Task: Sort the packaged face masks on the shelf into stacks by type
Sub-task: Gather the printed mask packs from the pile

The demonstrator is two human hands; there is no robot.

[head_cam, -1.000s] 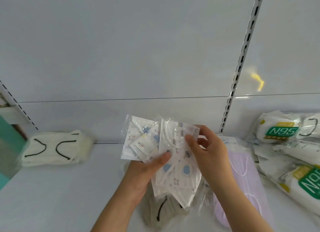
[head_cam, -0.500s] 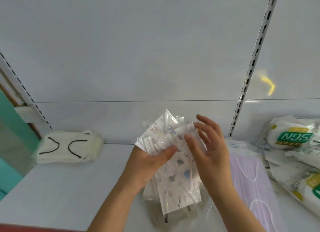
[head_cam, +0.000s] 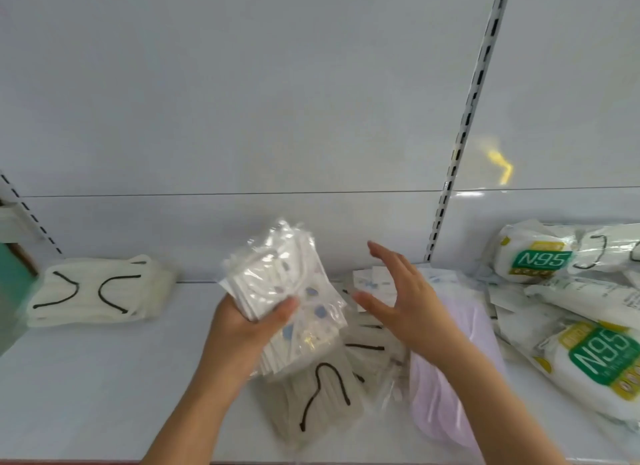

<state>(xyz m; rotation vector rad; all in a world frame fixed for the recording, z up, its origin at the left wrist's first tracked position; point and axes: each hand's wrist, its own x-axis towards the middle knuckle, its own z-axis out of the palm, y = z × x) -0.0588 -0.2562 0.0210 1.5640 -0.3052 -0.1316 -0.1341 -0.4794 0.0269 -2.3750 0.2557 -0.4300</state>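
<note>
My left hand (head_cam: 242, 329) grips a bundle of clear-wrapped white masks with blue printed patterns (head_cam: 287, 284), held tilted above the shelf. To the right of the bundle, my right hand (head_cam: 398, 301) hovers with fingers spread and holds nothing. Under the bundle lies a beige mask pack with black ear loops (head_cam: 322, 395). A lilac mask pack (head_cam: 446, 388) lies under my right forearm. At the far left sits a stack of cream masks with black loops (head_cam: 93, 291). White N95 packs with green labels (head_cam: 533, 256) are piled at the right.
The white shelf board (head_cam: 104, 378) has bare room between the cream stack and my left arm. A slotted upright (head_cam: 464, 125) runs down the back panel. More small clear packs (head_cam: 374, 284) lie behind my right hand. A second N95 pack (head_cam: 602, 360) lies at the right front.
My right hand let go of the patterned bundle and drew off to the right with fingers spread. My left hand squared the fanned packs into one tighter bundle, tilted left.
</note>
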